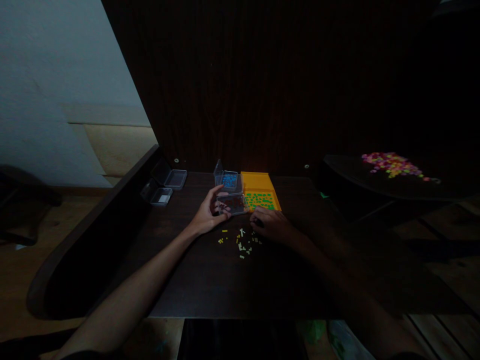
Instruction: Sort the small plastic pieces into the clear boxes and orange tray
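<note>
Nearest on the dark table (195, 280) lie the loose pieces (242, 243), tiny, yellow and white, scattered between both wrists. The right hand (272, 224) rests knuckles-up at their far edge, fingers curled down; I cannot tell whether it pinches anything. The left hand (205, 214) cups the clear box (234, 204) of dark red bits, thumb and fingers closed on its near corner. It looks like sorting, and any pick here calls for a fine fingertip pinch. Beyond stand a blue-filled box (227, 179) and an orange tray (258, 181), with 2 clear cases (170, 178) far left.
</note>
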`<action>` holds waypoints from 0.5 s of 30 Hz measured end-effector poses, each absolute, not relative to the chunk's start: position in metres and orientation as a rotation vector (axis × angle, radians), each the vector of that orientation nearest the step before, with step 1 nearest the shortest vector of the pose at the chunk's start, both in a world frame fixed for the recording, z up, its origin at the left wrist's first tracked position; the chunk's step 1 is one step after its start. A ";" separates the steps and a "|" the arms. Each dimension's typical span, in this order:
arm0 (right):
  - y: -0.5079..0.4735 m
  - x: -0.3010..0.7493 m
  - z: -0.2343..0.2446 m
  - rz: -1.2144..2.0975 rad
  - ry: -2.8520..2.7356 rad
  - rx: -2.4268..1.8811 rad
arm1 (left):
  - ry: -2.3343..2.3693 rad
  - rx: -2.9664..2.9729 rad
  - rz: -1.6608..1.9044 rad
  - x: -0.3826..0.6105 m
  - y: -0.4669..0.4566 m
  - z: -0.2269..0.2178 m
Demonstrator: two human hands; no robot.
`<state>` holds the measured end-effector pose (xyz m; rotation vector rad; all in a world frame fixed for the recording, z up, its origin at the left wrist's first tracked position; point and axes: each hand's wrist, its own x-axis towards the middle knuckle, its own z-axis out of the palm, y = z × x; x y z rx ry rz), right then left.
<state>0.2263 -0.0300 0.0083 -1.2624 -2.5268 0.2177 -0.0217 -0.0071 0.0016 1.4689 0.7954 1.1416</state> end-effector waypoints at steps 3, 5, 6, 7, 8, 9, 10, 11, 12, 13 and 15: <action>-0.029 0.226 0.016 0.291 -2.500 -1.182 | 0.784 1.451 1.143 -0.021 -0.008 0.003; -0.026 0.225 0.025 0.369 -2.434 -1.131 | 0.779 1.436 1.139 -0.020 -0.009 0.003; -0.024 0.223 0.030 0.401 -2.403 -1.111 | 0.777 1.430 1.136 -0.020 -0.009 0.004; -0.021 0.221 0.036 0.424 -2.382 -1.097 | 0.775 1.425 1.134 -0.019 -0.009 0.004; -0.017 0.217 0.041 0.434 -2.381 -1.084 | 0.773 1.422 1.132 -0.019 -0.009 0.004; -0.013 0.213 0.047 0.434 -2.399 -1.072 | 0.770 1.418 1.132 -0.019 -0.009 0.004; -0.009 0.208 0.051 0.430 -2.430 -1.069 | 0.768 1.414 1.135 -0.019 -0.009 0.004; -0.005 0.203 0.056 0.423 -2.470 -1.070 | 0.765 1.410 1.137 -0.019 -0.009 0.004; -0.001 0.198 0.059 0.410 -2.513 -1.075 | 0.761 1.405 1.138 -0.019 -0.009 0.003; 0.003 0.193 0.062 0.400 -2.556 -1.075 | 0.756 1.402 1.136 -0.019 -0.008 0.003; 0.011 0.185 0.066 0.381 -2.635 -1.063 | 0.737 1.403 1.126 -0.019 -0.008 0.002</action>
